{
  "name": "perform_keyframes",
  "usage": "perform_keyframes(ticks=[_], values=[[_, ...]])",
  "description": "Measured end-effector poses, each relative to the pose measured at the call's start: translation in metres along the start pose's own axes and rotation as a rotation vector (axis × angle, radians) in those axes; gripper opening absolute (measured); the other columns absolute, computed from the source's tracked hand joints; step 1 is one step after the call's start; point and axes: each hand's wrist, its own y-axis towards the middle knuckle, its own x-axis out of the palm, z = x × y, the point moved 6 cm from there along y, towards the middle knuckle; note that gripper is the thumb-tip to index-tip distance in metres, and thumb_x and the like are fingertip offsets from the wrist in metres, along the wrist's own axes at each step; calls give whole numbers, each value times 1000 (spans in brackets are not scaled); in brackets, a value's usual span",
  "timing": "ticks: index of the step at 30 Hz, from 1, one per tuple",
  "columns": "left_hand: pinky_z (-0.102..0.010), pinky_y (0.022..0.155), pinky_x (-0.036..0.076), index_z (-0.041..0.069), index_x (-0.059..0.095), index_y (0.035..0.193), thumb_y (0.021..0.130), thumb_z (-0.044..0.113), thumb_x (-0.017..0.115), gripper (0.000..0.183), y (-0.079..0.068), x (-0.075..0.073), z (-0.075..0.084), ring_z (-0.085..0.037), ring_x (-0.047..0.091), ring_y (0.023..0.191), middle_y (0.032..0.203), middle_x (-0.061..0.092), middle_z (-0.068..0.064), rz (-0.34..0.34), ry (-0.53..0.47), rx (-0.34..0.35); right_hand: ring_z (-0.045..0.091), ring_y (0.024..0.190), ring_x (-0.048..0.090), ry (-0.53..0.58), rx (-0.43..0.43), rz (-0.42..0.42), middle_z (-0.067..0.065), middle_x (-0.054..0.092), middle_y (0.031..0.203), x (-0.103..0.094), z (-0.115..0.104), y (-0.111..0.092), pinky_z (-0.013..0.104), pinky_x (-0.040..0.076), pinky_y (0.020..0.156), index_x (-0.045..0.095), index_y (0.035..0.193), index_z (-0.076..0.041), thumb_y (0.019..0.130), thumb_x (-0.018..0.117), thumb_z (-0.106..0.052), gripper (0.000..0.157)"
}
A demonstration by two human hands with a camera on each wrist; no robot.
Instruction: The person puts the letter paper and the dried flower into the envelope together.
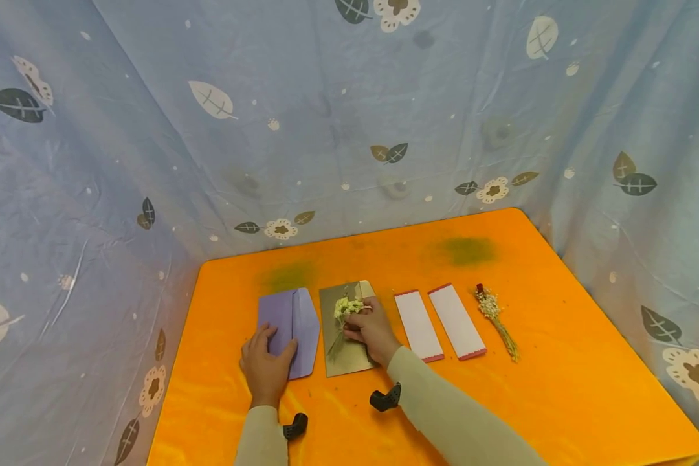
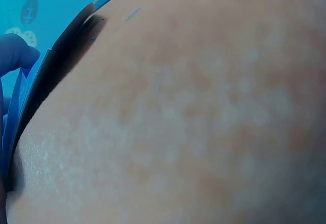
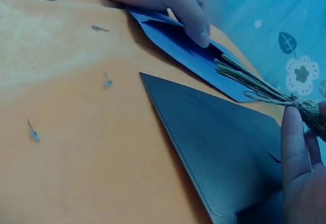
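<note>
My left hand [image 1: 266, 370] holds a purple envelope [image 1: 307, 333], its fingers on the left part and its thumb by the pocket opening. In the right wrist view the left thumb lies at the mouth of this envelope [image 3: 183, 56], which looks blue there. My right hand [image 1: 376, 333] pinches a small bunch of pale yellow dried flowers [image 1: 345, 307] over a gold envelope [image 1: 356, 359]. Twine ties its stems [image 3: 254, 84], which point toward the purple envelope. The left wrist view shows mostly blurred tabletop, with a finger [image 2: 18, 53] at an envelope's edge.
Right of the gold envelope lie two white cards [image 1: 419, 325] with red ends. Beyond them is another dried bunch [image 1: 490, 307] with a red flower. Small dried bits [image 3: 33, 132] are scattered on the orange tabletop [image 1: 582, 362]. A patterned blue curtain [image 1: 326, 155] surrounds the table.
</note>
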Motion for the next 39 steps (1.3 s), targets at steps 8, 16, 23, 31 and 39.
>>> perform_keyframes(ticks=[8,16,23,31,39], values=[[-65,111,25,4,74,132,86,30,93,56,0,0,0,-43,46,137,152,62,-15,4,-5,2,27,94,74,2,-31,6,19,61,112,8,1,-5,40,64,82,37,151,1,104,68,3,56],[-65,111,25,3,74,132,87,29,93,55,0,1,1,-44,45,137,153,61,-16,3,5,1,28,97,73,21,-19,-26,19,61,113,18,8,-2,43,62,89,36,148,-3,104,66,3,53],[-66,113,24,3,73,133,88,29,92,56,0,0,3,-44,45,138,153,61,-16,-3,8,-9,28,95,75,-4,9,-33,21,62,112,28,12,-3,42,63,86,36,144,-2,104,66,5,50],[-66,113,24,4,74,133,88,29,92,54,0,0,4,-44,46,137,152,62,-15,11,3,0,30,94,76,-80,30,-38,19,66,107,37,18,-4,43,64,83,38,149,0,104,67,1,53],[-65,111,25,4,74,133,88,29,92,54,0,0,1,-44,46,137,152,62,-14,19,-4,10,29,94,76,-81,33,-41,20,63,108,48,23,-1,38,64,80,37,151,0,105,67,0,56]])
